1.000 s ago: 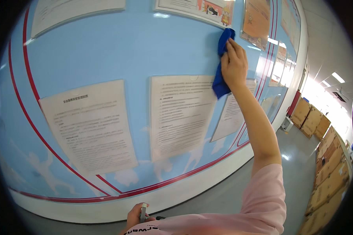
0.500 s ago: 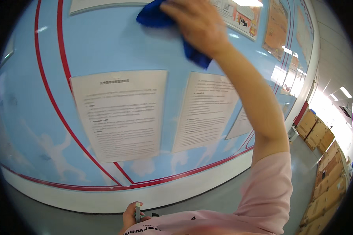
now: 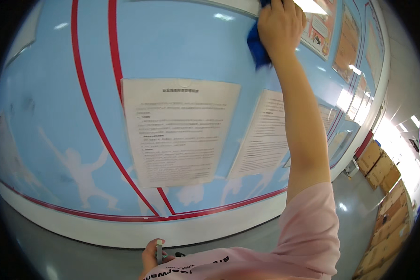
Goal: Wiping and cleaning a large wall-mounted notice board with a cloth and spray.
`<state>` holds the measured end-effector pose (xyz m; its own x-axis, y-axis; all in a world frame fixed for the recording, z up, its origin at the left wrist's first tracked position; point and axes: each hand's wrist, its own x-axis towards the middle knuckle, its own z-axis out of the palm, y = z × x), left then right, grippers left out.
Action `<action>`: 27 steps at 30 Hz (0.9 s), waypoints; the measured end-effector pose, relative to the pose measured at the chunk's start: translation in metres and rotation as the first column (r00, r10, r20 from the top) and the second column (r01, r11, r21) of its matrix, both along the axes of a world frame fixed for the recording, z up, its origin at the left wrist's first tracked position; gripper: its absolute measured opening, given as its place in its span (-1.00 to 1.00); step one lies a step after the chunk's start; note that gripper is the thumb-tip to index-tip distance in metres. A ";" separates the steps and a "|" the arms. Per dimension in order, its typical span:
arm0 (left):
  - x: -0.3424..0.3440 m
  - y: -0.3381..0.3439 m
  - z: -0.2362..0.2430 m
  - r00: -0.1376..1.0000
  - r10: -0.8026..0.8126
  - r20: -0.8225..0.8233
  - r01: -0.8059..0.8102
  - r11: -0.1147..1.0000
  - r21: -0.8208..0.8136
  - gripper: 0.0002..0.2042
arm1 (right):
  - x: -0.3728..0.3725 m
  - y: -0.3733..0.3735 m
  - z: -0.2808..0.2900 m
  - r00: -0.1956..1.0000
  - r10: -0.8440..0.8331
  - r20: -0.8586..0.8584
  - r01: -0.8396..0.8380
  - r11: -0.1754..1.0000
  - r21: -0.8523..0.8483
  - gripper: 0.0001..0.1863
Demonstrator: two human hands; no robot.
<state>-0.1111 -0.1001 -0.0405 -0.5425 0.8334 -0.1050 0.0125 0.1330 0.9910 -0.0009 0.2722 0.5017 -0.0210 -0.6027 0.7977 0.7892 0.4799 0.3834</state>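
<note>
My right hand is raised high, pressing a blue cloth against the light-blue wall board. The cloth hangs below the fingers, between the lower edge of an upper framed sheet and a colourful poster. Low down at my waist, my left hand is closed around a slim grey-green object with a pale top; its kind cannot be made out. Below the cloth, a printed white sheet in a clear sleeve is fixed to the board, and a second printed sheet lies partly behind my right forearm.
Red stripes and white figure silhouettes decorate the board. More framed notices continue to the right. A white base runs along the board above the grey floor. Cardboard boxes are stacked at the far right.
My right hand has moved the cloth right and slightly up across the board; the cloth now hangs more bunched. The view has shifted, while my left hand keeps its hold low down.
</note>
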 end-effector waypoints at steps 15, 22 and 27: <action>-0.032 -0.031 -0.001 0.960 -0.081 -0.270 0.108 0.990 0.089 -0.37 | -0.073 -0.077 -0.074 0.834 0.227 0.503 -0.198 0.974 -0.111 -0.58; -0.031 -0.054 -0.005 0.984 0.083 0.155 -0.081 0.996 -0.021 -0.40 | -0.196 -0.130 -0.028 0.663 0.204 0.720 -0.368 0.927 0.076 -0.58; -0.019 -0.061 0.001 0.968 0.220 -0.123 -0.194 0.962 0.190 -0.70 | -0.208 -0.137 0.079 0.939 0.206 0.276 -0.229 0.972 0.053 -0.80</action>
<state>-0.1299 -0.1606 -0.0392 -0.7037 0.6998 0.1227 0.1453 -0.0274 0.9890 -0.2088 0.1356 0.5807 -0.0872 -0.6804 0.7276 0.5326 0.5854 0.6113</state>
